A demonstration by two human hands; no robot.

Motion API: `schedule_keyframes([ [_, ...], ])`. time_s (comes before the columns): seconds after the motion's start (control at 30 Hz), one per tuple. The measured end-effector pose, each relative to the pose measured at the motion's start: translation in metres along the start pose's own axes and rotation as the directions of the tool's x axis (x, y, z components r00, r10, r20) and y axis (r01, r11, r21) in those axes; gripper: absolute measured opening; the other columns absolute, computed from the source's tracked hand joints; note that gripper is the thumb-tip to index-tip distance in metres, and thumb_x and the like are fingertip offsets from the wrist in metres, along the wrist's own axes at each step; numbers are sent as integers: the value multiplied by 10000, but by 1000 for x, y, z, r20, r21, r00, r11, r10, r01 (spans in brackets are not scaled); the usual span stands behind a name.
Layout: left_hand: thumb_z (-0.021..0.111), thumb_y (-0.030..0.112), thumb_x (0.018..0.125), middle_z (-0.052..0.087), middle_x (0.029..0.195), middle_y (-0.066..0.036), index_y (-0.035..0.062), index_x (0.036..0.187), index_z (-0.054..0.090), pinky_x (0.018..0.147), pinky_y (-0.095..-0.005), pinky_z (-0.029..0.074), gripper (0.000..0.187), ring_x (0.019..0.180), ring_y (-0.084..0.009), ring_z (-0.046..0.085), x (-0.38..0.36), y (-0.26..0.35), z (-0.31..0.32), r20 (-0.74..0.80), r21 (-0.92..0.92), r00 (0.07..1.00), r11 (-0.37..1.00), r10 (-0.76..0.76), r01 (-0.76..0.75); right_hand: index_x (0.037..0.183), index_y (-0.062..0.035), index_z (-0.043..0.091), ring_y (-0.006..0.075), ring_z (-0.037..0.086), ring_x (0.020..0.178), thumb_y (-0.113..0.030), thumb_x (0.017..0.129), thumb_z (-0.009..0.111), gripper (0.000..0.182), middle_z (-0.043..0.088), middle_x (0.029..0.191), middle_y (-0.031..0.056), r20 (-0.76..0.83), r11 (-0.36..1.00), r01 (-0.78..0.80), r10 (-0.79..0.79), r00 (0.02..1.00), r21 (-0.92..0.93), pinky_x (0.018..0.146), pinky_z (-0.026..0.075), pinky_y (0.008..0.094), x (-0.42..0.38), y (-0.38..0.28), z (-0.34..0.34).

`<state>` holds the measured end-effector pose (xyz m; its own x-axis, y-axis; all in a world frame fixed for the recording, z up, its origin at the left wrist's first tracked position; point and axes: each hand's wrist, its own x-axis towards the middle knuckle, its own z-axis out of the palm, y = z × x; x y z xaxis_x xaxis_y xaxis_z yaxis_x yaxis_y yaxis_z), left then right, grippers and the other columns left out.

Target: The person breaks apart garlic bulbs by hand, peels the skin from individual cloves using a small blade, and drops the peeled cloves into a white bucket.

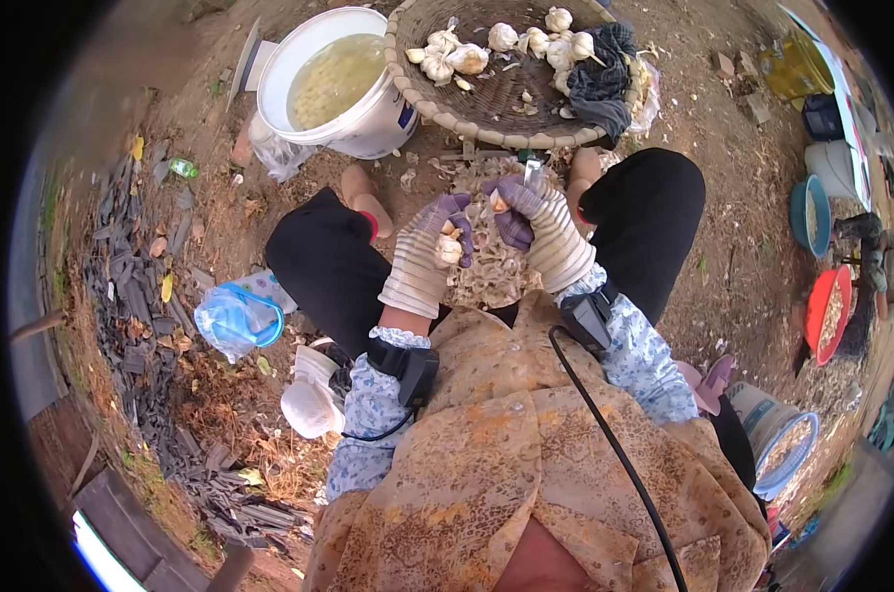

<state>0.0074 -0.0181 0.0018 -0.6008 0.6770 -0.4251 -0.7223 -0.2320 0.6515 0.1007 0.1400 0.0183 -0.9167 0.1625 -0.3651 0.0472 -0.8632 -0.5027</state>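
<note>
Here, a pale, papery garlic bulb (pixel 450 247) sits between the knees, clasped in the gloved left hand (pixel 429 252); the right hand (pixel 537 222), fingers curled, pinches a small knife (pixel 532 173) over a pile of skins (pixel 491 271).

Single head cam, fisheye, looks steeply down over the chest from close above. Left hand (pixel 429 252) and right hand (pixel 540 225) sit near frame centre; woven tray (pixel 486 109) lies beyond them, dirt ground around.
</note>
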Motion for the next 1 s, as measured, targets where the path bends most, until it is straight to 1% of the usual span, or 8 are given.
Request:
schedule_keyframes([
  [0.07, 618, 320, 926, 600, 793, -45, 46, 1024, 596, 495, -277, 481, 292, 628, -142, 598, 3, -10, -1, 21, 4, 978, 978, -207, 207, 952, -31, 653, 36, 500, 536, -210, 901, 672, 188, 644, 754, 6, -215, 935, -17, -64, 974, -355, 481, 375, 182, 0, 1, 16],
  [0.2, 634, 338, 914, 597, 790, -33, 65, 987, 610, 504, -269, 483, 284, 628, -130, 596, 1, -8, 3, 42, 61, 980, 979, -195, 192, 1013, 5, 631, 57, 581, 656, -175, 906, 665, 213, 658, 814, 19, -62, 826, 153, -220, 973, -542, 568, 451, 189, 5, 8, 10],
  [0.33, 650, 296, 904, 602, 836, -25, 64, 1022, 621, 531, -258, 482, 262, 660, -124, 594, -3, -5, 2, 120, 14, 977, 984, -178, 177, 1129, 17, 609, 87, 590, 795, -237, 927, 648, 327, 659, 930, 14, -44, 828, 128, -181, 982, -546, 709, 483, 225, 8, 14, 3],
  [0.4, 654, 282, 902, 603, 836, -25, 60, 1031, 621, 543, -260, 487, 259, 668, -125, 595, -3, -1, 1, 79, -28, 984, 986, -159, 162, 1176, 31, 569, 101, 578, 808, -252, 956, 605, 360, 653, 962, 25, -6, 641, 215, -323, 946, -736, 732, 481, 261, 12, 16, 3],
  [0.47, 658, 268, 899, 604, 835, -25, 56, 1041, 621, 554, -262, 492, 257, 675, -125, 596, -3, 2, -2, 35, -72, 990, 988, -135, 137, 1142, 32, 585, 119, 569, 801, -250, 969, 581, 330, 653, 920, 56, 2, 624, 204, -309, 951, -754, 726, 475, 289, 4, 12, 0],
  [0.53, 653, 246, 905, 612, 823, -27, 49, 1030, 624, 536, -257, 494, 234, 647, -127, 601, -5, 4, -4, -53, 57, 998, 998, -32, 35, 1094, 17, 582, 236, 624, 770, -237, 962, 580, 286, 669, 889, 137, 115, 295, 187, -242, 963, -937, 691, 489, 342, -4, 9, -1],
  [0.7, 654, 195, 904, 626, 791, -27, 42, 1012, 630, 494, -240, 482, 188, 585, -121, 596, -8, 9, 0, -104, 227, 994, 974, 22, 2, 1034, 25, 614, 395, 638, 797, -265, 948, 583, 304, 646, 827, 235, 206, 148, 231, -167, 964, -962, 683, 492, 412, -5, 16, -2],
  [1.0, 672, 142, 881, 626, 763, -30, 18, 924, 666, 482, -225, 461, 131, 583, -107, 589, -14, 21, 2, -135, 367, 991, 930, 17, 34, 1008, -1, 647, 397, 635, 770, -239, 931, 606, 254, 649, 822, 224, 367, 69, 389, -211, 906, -919, 667, 496, 412, -6, 22, -10],
])
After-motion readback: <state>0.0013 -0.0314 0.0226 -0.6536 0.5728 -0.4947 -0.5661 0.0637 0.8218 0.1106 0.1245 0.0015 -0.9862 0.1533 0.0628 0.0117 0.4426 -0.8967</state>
